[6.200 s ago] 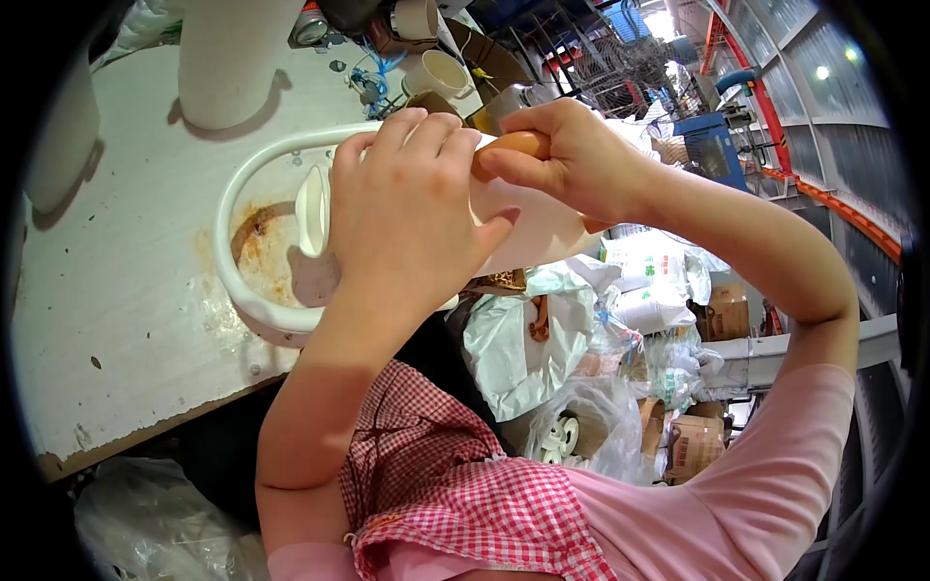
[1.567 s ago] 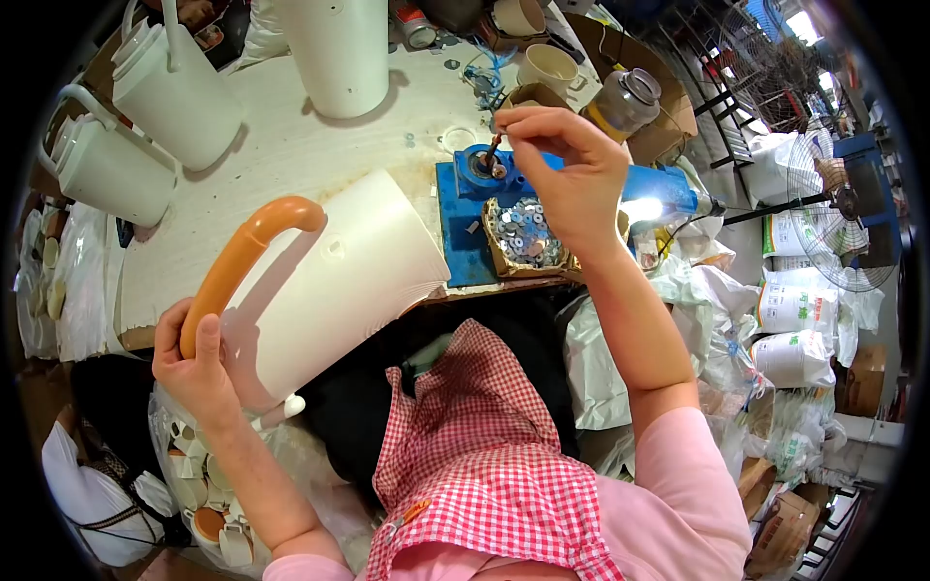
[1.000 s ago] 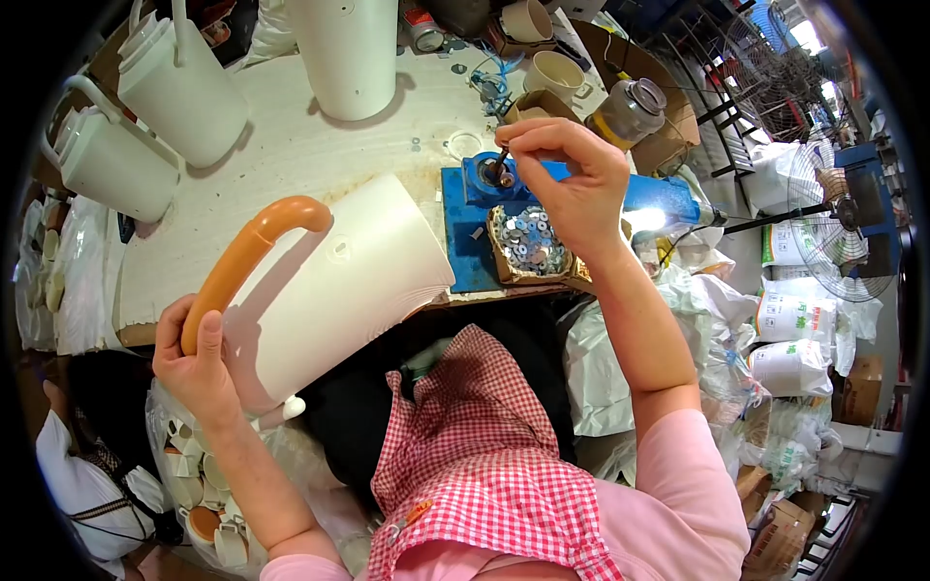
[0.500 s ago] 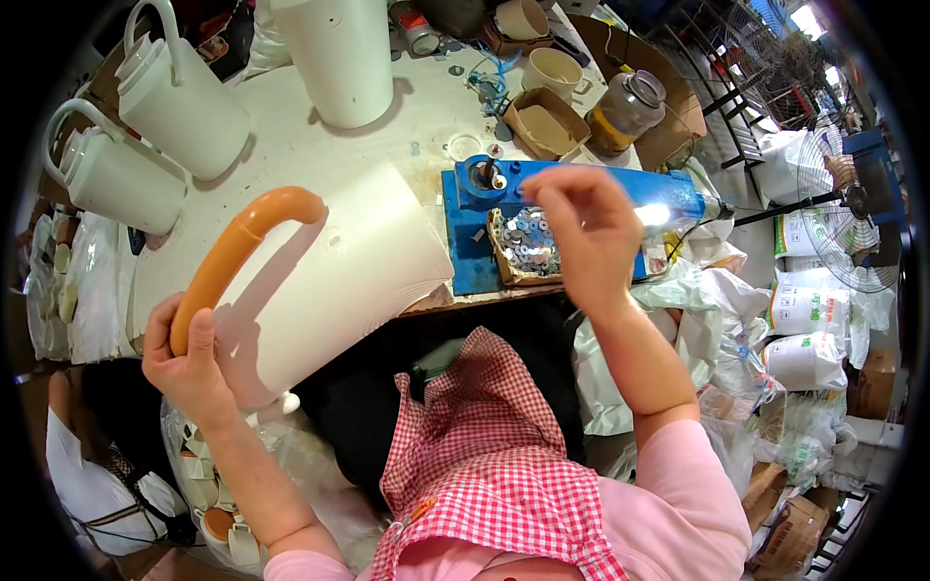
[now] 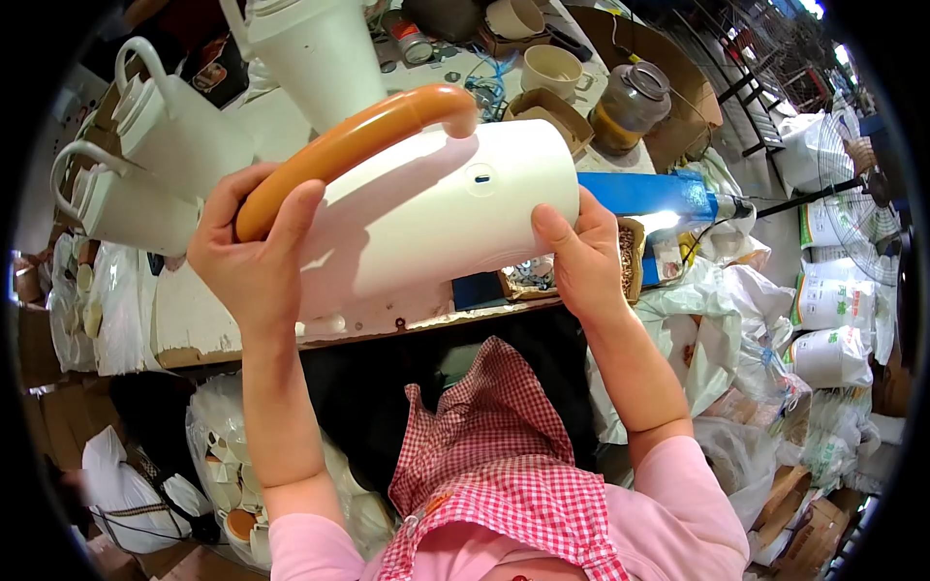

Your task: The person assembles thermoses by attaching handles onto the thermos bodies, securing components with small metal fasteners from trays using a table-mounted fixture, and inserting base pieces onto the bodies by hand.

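Note:
A white cylindrical jug body [image 5: 417, 218] lies sideways in the air above the table's front edge, its orange curved handle [image 5: 354, 140] on the upper side. My left hand [image 5: 257, 252] is wrapped round the handle's lower left end. At the other end, my right hand [image 5: 589, 257] grips the body's edge, thumb on the near side, fingers mostly hidden behind. A small slot shows in the white wall near the handle's tip. Behind the jug is a blue machine [image 5: 644, 194], partly covered by it. A box of metal washers [image 5: 531, 278] shows below the jug.
Several white jugs with handles, including one upright jug [image 5: 325, 73], stand at the back left. A cream cup [image 5: 552, 73], a cardboard tray [image 5: 550, 108] and a lidded jar [image 5: 632, 108] are at the back right. Plastic bags [image 5: 668, 320] lie right of the table.
The jug has been raised and turned more level, its right end now in front of the blue machine. My right hand has gone from above the machine to the jug's edge.

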A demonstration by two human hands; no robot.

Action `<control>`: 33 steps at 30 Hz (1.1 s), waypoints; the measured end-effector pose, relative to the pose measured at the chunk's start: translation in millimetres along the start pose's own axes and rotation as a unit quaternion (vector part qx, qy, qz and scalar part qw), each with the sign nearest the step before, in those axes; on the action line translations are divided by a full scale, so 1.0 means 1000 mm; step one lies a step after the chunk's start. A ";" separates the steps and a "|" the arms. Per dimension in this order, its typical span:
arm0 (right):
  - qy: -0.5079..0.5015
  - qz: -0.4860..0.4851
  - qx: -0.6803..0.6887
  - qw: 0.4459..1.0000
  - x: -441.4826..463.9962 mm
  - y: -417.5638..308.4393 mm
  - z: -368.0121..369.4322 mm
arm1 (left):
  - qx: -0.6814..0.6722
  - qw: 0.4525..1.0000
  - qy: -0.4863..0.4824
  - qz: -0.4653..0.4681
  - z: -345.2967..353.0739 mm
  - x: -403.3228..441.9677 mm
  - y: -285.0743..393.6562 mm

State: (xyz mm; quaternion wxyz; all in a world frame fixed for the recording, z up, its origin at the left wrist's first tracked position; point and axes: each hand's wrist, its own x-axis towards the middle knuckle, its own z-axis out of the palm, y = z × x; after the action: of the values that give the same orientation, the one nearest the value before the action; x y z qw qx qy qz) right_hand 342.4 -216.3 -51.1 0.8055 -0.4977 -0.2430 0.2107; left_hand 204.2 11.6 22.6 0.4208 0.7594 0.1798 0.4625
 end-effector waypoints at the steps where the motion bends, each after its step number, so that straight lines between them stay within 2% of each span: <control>1: -0.003 -0.004 -0.002 1.000 0.002 0.001 0.000 | 0.003 1.000 0.011 -0.010 0.000 0.000 -0.002; 5: -0.006 -0.004 -0.012 1.000 0.006 -0.001 0.006 | -0.001 0.999 0.029 -0.041 -0.005 0.005 -0.008; 9: -0.011 0.006 -0.026 1.000 0.010 0.000 0.010 | 0.000 0.999 0.026 -0.025 -0.006 0.008 -0.019; 13: -0.001 0.040 -0.050 0.998 0.008 0.004 0.011 | 0.042 0.998 -0.035 -0.034 -0.006 0.009 -0.027; 15: -0.006 0.052 -0.064 0.997 0.010 0.005 0.009 | 0.051 0.996 -0.060 -0.034 -0.004 0.015 -0.011; 16: -0.008 0.049 -0.061 0.997 0.013 0.005 0.009 | 0.199 0.972 -0.120 0.017 0.001 0.023 0.010; 17: -0.006 0.051 -0.053 0.997 0.013 0.005 0.009 | 0.343 0.920 -0.178 0.063 0.008 0.027 0.027; 18: -0.006 0.055 -0.045 0.997 0.012 0.006 0.010 | 0.348 0.918 -0.178 0.061 0.019 0.029 0.033; 20: -0.008 0.048 -0.053 0.997 0.013 0.002 0.011 | 0.462 0.831 -0.281 0.131 0.045 0.042 0.039; 21: -0.013 0.059 -0.052 0.997 0.013 0.000 0.011 | 0.464 0.829 -0.282 0.136 0.052 0.049 0.039; 23: -0.022 0.058 -0.044 0.997 0.016 0.001 0.008 | 0.359 0.841 -0.387 0.122 0.065 0.060 0.041; 24: -0.016 0.054 -0.036 0.998 0.016 0.002 0.007 | 0.364 0.835 -0.392 0.129 0.066 0.060 0.043; 27: -0.034 0.072 -0.024 0.997 0.015 0.000 0.007 | 0.297 0.871 -0.390 0.027 0.061 0.065 0.050; 31: -0.037 0.061 -0.056 0.996 0.018 -0.001 0.003 | 0.274 0.869 -0.411 0.026 0.058 0.057 0.055; 33: -0.044 0.089 -0.076 0.992 0.018 -0.003 0.002 | 0.253 0.869 -0.424 0.038 0.057 0.055 0.058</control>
State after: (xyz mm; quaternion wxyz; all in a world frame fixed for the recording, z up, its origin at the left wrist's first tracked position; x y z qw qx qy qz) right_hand 356.0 -205.4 -44.2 0.7321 -0.5674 -0.2478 0.2840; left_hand 274.4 -12.2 87.1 0.2326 0.9690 0.0661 0.0509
